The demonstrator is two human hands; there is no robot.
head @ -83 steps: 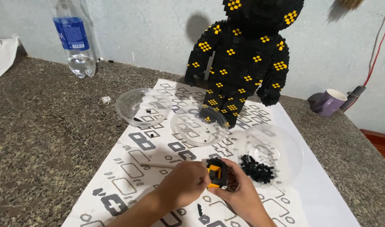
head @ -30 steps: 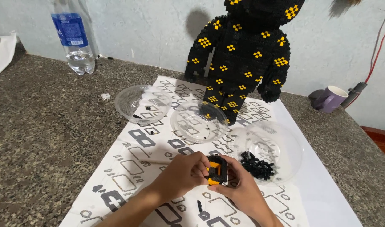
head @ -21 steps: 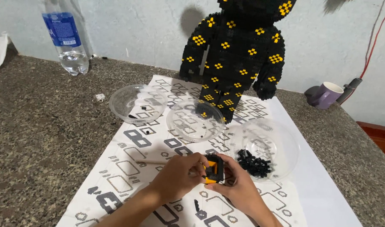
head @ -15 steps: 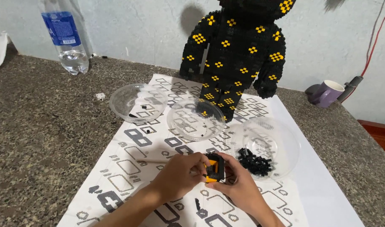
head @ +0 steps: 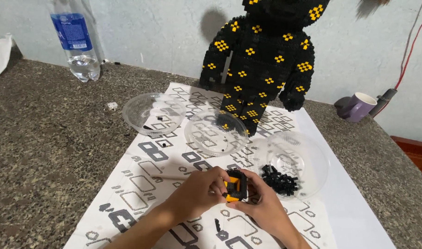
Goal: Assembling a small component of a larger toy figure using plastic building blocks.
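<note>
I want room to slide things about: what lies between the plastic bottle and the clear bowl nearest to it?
In the head view, between the plastic bottle and that clear bowl lies one small white piece on bare stone counter.

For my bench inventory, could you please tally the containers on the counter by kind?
Clear plastic bowls: 3, the left one, the middle one and the right one holding loose black bricks
Clear water bottle with blue label: 1
Purple mug: 1
Total: 5
</note>
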